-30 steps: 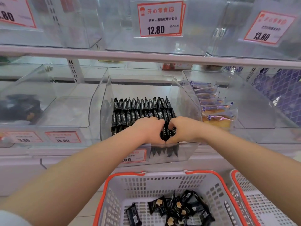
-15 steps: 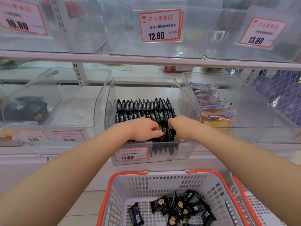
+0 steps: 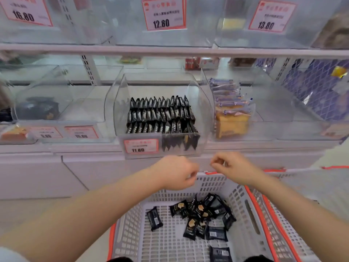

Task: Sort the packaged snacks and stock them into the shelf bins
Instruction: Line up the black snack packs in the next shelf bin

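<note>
Both hands, left hand and right hand, hover loosely curled and holding nothing above the white basket of loose black snack packs, below the clear bin holding three upright rows, price tag in front.

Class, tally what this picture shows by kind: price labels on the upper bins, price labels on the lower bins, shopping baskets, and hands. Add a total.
Upper price labels: 3
Lower price labels: 3
Baskets: 2
Hands, left hand and right hand: 2
Total: 10
</note>
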`<state>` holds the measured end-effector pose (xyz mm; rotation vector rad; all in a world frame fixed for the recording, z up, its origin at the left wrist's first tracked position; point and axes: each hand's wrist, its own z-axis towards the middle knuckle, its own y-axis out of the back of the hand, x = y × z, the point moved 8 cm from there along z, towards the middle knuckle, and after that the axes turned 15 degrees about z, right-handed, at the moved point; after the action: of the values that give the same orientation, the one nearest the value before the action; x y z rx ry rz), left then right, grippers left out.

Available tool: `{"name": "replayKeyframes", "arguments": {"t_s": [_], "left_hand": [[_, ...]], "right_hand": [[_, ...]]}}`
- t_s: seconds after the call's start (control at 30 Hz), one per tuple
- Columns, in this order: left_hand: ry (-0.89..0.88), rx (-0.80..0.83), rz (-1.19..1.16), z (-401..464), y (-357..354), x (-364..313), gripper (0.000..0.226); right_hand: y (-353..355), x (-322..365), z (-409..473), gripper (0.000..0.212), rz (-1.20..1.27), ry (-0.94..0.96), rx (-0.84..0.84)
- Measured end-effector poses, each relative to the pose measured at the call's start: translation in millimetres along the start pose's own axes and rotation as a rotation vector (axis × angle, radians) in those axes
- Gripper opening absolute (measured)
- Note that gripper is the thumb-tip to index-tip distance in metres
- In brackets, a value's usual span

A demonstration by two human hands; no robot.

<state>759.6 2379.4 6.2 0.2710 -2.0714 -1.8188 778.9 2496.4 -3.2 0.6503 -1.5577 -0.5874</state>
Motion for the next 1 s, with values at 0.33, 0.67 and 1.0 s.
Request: {"name": "replayKeyframes", "arguments": {"t_s": [0.33,0.67,1.0], "left_hand": [[-0.010,0.576,-0.103,25,-207,-78,0.027],[0.231,0.894,-0.248,12,-368,-122,0.031],[0.608,0.791,-0.408,25,-426,-114,0.043]], "right_hand": [[-147,-207,-70,0.015,0.016,-0.449,0.304],[-247,-330,-73,0.034,-0.166,-0.592,0.464],[-286,-340,-48,0.053,-0.409,-0.342,0.462]]}}
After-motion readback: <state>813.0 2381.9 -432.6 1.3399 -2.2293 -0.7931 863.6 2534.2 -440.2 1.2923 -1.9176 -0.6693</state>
